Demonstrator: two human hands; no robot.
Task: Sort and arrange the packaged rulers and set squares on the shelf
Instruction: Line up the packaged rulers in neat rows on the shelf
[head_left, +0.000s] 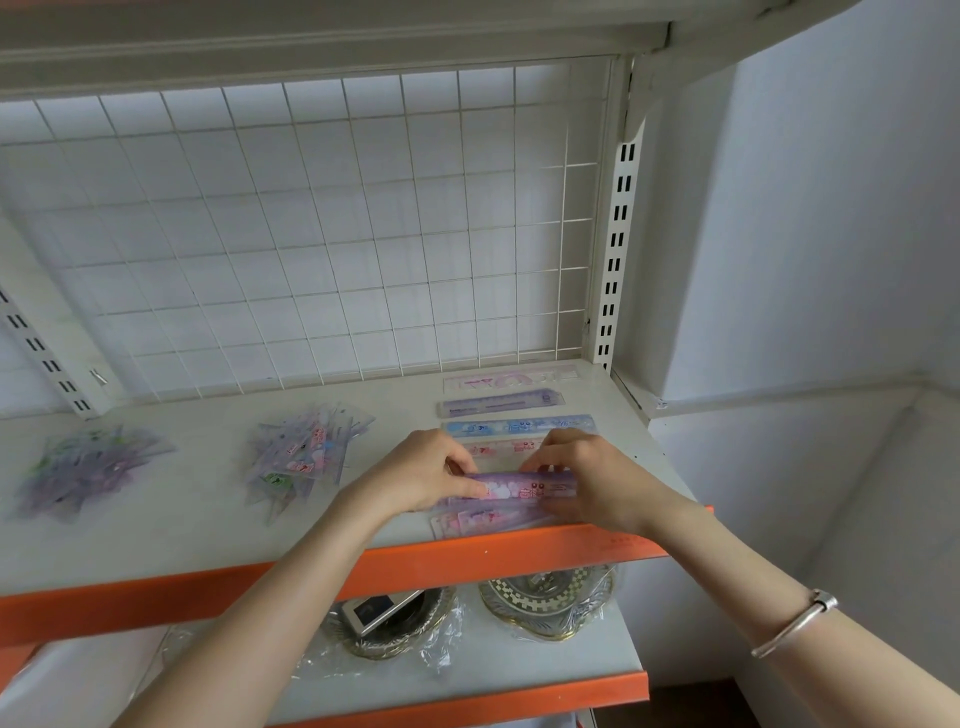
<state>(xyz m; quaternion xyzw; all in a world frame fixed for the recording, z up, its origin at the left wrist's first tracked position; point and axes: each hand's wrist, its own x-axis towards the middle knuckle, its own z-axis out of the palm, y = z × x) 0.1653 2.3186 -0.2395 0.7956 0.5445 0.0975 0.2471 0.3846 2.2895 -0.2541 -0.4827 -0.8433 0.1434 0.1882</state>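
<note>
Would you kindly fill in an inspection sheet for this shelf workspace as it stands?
Surface: white shelf, orange front edge.
Job's things: purple-pink ruler held over a front stack; row of rulers behind; left pile and middle pile of set squares.
Clutter: nothing seen.
Hands: left hand and right hand both pinch the purple-pink ruler.
Cables: nothing seen.
Surroundings: wire grid behind; glass dishes on the shelf below; wall on the right.

Shelf (197, 519): set-square pile (85, 470) far L; second pile (301, 454) centre; ruler row (501, 405) at R, back to front; L hand (421, 475) & R hand (597, 483) grip front ruler (519, 488).
</note>
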